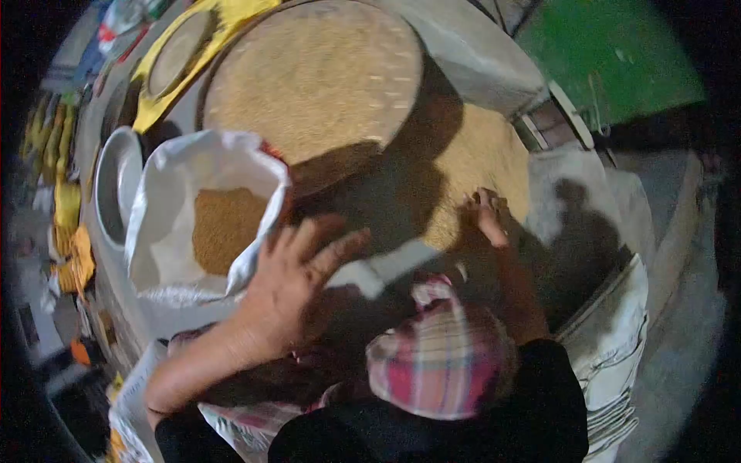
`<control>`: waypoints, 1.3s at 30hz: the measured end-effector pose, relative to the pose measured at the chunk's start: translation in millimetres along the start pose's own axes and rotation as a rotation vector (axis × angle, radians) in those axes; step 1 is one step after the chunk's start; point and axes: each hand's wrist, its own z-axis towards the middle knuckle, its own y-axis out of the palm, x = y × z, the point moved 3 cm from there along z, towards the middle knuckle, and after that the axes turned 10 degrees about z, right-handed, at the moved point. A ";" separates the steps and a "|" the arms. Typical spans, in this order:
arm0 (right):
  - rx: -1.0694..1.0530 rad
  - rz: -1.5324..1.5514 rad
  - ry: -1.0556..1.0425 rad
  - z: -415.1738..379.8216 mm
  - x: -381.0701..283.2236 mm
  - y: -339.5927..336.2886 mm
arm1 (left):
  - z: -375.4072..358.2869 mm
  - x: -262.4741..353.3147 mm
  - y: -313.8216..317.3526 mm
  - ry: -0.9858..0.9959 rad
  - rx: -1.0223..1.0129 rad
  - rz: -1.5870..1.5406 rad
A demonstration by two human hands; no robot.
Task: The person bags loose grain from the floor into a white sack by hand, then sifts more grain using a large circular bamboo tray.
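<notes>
- On the ground ahead lies a spread sheet [594,208] heaped with loose grain [478,166]; the pile sits at centre-right, partly under shadow; I judge it free-flowing and slippery, something to be scooped or swept with cupped palms rather than gripped, since it would run out between spread fingers
- Above the pile, a round tray [316,77] tilts over it, its face covered with more grain; it looks broad and stiff, best held by the rim
- Left of the tray stands a white sack [166,231], mouth rolled open, part-filled with browner grain [224,228]; the woven cloth looks soft and floppy, heavy when full, best taken at the rolled lip
- Further left, a metal bowl [116,189] stands on edge just beside the sack; behind it lies a yellow sheet [158,104] with a sieve-like disc on it
- At right, folded sacks [614,363] are stacked near the sheet's edge
- A plaid cloth [440,363] covers the knee at lower centre
- The left hand [289,289] hangs near the sack's lip, fingers spread wide and holding nothing; whether it touches the cloth I cannot tell
- The right hand [486,216] rests at the near edge of the pile, fingers loosely open and pressed into the grain; it grips nothing firm
</notes>
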 end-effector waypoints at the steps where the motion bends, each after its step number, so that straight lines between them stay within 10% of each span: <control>1: 0.011 0.010 0.031 -6.0 -14.5 -14.7 | 9.1 5.8 14.4 0.022 -0.079 -0.065; 4: 0.130 -0.088 0.521 -11.5 -52.0 -58.1 | 23.2 7.4 62.3 0.027 -0.145 -0.159; 11: 0.214 0.016 0.418 73.0 1.2 -74.5 | 28.4 -27.0 161.6 -0.203 -0.183 -0.389; 15: 0.174 0.034 0.457 111.8 -8.9 -51.7 | 18.5 -55.0 238.0 -0.191 -0.118 0.090; 23: -0.739 0.076 0.122 82.7 -108.6 -6.6 | 79.5 -74.4 248.3 -0.575 0.112 0.219; 26: -0.159 0.030 -0.042 138.7 -122.1 11.6 | 79.9 -80.4 252.1 -0.736 -0.254 0.242; 30: -0.200 -0.640 0.080 199.2 -181.4 39.0 | 63.6 -93.1 278.8 -0.580 -0.254 0.308; 39: 0.057 -0.156 -0.030 196.4 -123.7 74.6 | 75.1 -88.7 266.8 -0.556 -0.186 0.323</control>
